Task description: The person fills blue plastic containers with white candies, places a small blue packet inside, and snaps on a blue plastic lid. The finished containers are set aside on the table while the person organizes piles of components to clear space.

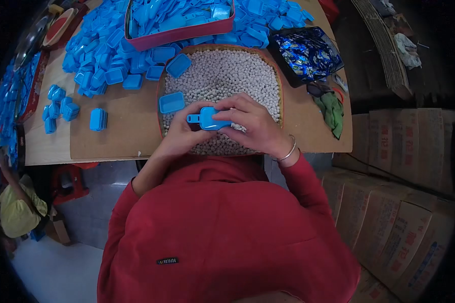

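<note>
Both my hands hold one small blue plastic case [208, 119] with a slotted tab at its left end, over a shallow tray [281, 96] full of small white beads [227, 70]. My left hand [181, 130] grips it from the left, thumb below and fingers above. From the right, my right hand [253, 123] has its fingers on the top and right end of the case. Two open blue shells lie on the beads: one shell [172, 102] beside my left hand, another shell [178, 65] at the tray's upper left.
A heap of blue plastic parts [106, 45] covers the back of the table, with a red-rimmed box [182, 33] of more among them. Small stacks [98, 119] stand left. At right are a black tray [308, 55] of shiny blue pieces and a green cloth [332, 113]. Cartons [384, 217] fill the right side.
</note>
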The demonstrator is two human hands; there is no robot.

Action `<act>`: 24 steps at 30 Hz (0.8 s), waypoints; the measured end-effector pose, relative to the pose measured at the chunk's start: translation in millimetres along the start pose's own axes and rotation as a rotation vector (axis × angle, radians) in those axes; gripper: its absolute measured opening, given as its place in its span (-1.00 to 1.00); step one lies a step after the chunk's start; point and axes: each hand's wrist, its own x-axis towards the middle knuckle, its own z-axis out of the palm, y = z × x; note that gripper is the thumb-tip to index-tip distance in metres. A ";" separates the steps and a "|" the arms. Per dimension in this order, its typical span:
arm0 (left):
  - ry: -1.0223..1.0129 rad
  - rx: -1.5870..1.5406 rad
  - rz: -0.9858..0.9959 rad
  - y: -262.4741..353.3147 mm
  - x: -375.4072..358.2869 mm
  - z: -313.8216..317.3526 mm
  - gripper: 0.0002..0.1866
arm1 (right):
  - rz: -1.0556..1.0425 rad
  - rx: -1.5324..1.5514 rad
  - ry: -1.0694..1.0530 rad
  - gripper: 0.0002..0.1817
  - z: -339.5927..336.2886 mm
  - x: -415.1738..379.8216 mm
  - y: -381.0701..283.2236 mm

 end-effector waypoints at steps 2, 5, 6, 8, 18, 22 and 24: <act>-0.020 -0.020 -0.004 3.2 -2.4 -1.5 -0.51 | -0.017 0.019 0.021 -0.62 -0.5 -1.7 -0.1; -0.019 -0.046 -0.017 -0.8 -3.4 -7.2 -0.55 | 0.128 0.173 0.134 -0.61 10.6 -4.0 0.1; -0.010 -0.054 -0.014 -1.9 -4.4 -7.3 -0.56 | 0.283 0.270 0.203 -0.61 19.2 -3.2 -7.6; 0.019 -0.054 0.006 -2.4 -7.2 -5.6 -0.57 | 0.506 0.460 0.242 -0.59 26.8 -5.2 -9.6; 0.018 0.335 0.260 0.5 -4.4 1.2 -0.54 | 0.632 0.844 0.181 -0.57 23.7 -15.7 1.6; 0.015 0.343 0.238 4.1 -3.5 2.8 -0.53 | 0.638 0.809 0.178 -0.57 23.0 -16.4 1.4; 0.041 0.344 0.256 1.5 -3.9 6.0 -0.52 | 0.676 0.919 0.210 -0.58 25.8 -14.0 2.5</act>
